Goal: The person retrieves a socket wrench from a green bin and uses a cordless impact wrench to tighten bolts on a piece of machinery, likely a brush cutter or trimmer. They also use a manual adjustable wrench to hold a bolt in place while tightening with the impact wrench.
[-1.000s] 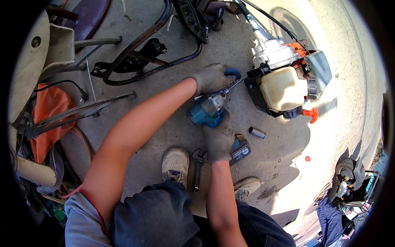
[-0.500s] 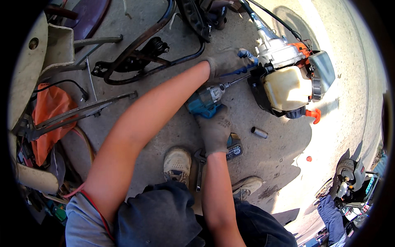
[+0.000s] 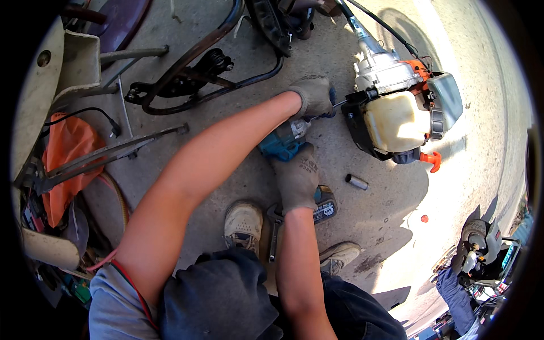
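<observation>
My right hand [image 3: 297,175], in a grey glove, grips the handle of a teal cordless driver [image 3: 277,145]. Its black battery [image 3: 325,207] sticks out beside my wrist. The driver points up and right, toward a small engine [image 3: 378,75] with a silver housing, a cream fuel tank [image 3: 392,120] and an orange pull handle [image 3: 434,161]. Curled over the driver's nose and long bit [image 3: 340,103] is my gloved left hand [image 3: 314,96], its fingertips dark blue. A short piece of bit shows between those fingers and the engine's black side; whether its tip touches a fastener is hidden.
A metal socket [image 3: 356,182] and a small red cap [image 3: 424,219] lie on the concrete. Close to my shoes is a wrench [image 3: 275,232]. A bent dark metal frame [image 3: 192,102] stands to the left, with an orange bag [image 3: 71,164] farther left. A wheeled machine [image 3: 481,249] is at lower right.
My left hand has drawn back from the engine's side onto the driver's bit, and its stretched fingers have curled in. My right hand and the driver have barely shifted.
</observation>
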`<state>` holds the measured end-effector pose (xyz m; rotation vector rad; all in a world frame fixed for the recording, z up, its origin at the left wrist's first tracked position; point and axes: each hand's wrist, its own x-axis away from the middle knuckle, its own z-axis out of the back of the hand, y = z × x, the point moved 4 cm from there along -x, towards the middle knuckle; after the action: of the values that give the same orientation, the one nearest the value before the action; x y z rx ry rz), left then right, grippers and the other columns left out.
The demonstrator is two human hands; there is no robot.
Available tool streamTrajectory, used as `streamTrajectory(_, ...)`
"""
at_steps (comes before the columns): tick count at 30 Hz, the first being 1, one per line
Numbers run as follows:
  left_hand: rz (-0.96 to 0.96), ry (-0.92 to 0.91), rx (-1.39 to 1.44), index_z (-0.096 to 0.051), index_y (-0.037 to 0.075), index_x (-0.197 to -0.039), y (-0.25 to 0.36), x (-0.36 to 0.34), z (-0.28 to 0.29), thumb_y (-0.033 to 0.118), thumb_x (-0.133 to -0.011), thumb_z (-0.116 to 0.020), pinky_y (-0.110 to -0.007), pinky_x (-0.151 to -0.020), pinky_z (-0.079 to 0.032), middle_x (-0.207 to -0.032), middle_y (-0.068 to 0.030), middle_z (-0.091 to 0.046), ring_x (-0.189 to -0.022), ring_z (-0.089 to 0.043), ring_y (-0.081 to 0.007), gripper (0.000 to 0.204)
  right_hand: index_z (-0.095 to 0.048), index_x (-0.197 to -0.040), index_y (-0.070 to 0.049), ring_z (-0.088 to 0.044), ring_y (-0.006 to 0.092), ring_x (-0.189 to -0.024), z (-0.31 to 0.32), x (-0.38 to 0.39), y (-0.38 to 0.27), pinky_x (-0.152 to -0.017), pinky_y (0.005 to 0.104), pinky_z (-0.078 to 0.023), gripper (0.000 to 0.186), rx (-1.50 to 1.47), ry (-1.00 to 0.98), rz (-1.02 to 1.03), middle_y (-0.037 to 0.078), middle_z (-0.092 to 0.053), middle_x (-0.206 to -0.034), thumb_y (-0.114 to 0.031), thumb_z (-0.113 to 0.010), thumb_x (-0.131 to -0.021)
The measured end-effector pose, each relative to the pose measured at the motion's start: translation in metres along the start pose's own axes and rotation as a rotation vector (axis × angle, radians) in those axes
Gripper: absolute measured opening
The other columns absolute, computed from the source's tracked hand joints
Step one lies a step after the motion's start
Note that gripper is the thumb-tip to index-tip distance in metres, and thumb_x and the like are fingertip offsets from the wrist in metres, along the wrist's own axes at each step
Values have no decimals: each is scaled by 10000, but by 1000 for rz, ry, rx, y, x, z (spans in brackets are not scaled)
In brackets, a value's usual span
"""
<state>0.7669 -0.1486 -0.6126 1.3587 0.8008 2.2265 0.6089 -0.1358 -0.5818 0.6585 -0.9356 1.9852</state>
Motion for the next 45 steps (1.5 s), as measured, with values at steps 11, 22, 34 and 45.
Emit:
streamTrajectory(11, 12, -262, 526, -700, -36, -947, -24, -21, -10, 85, -834, -692, -301, -632, -574, -844, -132, -711, -689, -684, -191, 166, -475, -1186, 23, -611, 434, -1044, -5, 2, -1, -903, 470, -478, 655, -125, 49, 71, 266, -638, -1099, -334, -768, -722)
streamTrajectory(22, -493, 115, 118, -689, 82, -1073, 22, -17, 15, 632, -840, -616, -336, -854, -503, -1038, -129, -698, -965, -652, -215, 602, -519, -1195, 5, -620, 424, -1033, -9, -1, 7, -890, 457, -488, 596, -117, 115, 108, 264, -649, -1085, -353, -719, -762)
streamTrajectory(34, -415, 76, 22, -695, 126, -1143, 37, 0, 16, 846, -772, -453, -384, -963, -467, -1125, -160, -683, -1097, -629, -312, 845, -533, -1187, -8, -631, 415, -1006, -13, -5, 19, -879, 463, -493, 558, -98, 122, 154, 254, -658, -1065, -357, -701, -785)
streamTrajectory(45, -393, 71, 83, -675, 115, -1147, 37, 9, 16, 865, -744, -469, -384, -952, -461, -1105, -171, -680, -1084, -627, -313, 876, -539, -1185, -30, -641, 408, -999, -6, 0, 22, -872, 464, -498, 611, -54, 122, 150, 240, -671, -1044, -420, -725, -754)
